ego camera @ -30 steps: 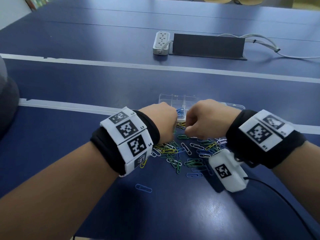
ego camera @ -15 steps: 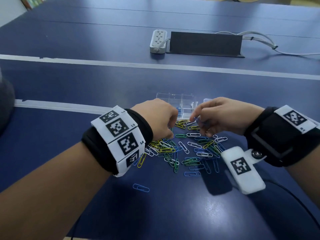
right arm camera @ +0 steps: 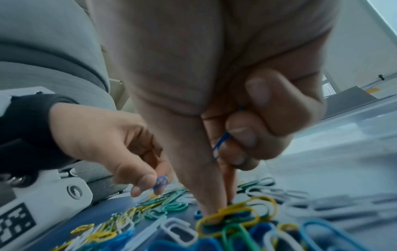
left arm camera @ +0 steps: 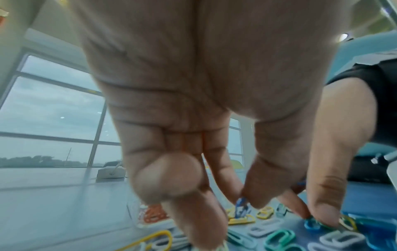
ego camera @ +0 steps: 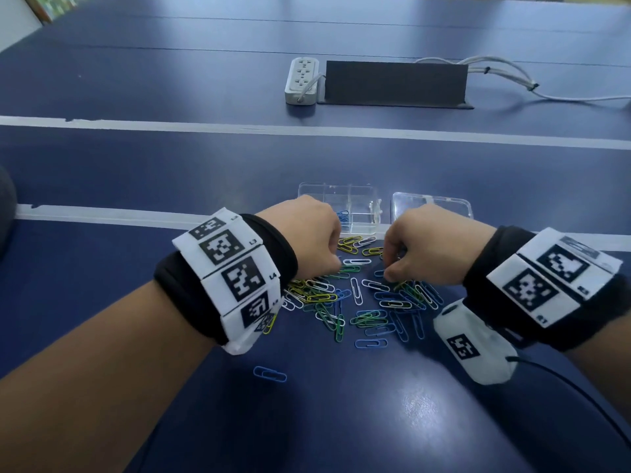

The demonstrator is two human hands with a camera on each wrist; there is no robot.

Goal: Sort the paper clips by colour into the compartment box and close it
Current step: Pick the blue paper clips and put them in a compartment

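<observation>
Paper clips [ego camera: 362, 302] of mixed colours are lying heaped on the blue tabletop [ego camera: 136, 165], just before the open compartment box [ego camera: 355, 203]. Both hands are hovering over them, left hand [ego camera: 307, 240] pinching a blue clip [left arm camera: 240, 209], right hand [ego camera: 426, 247] curling around another blue clip [right arm camera: 220, 144].

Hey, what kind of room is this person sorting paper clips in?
Probably an office meeting room: a long dark blue table with a power strip and cable box at its centre, and large windows looking outdoors in the left wrist view.
</observation>
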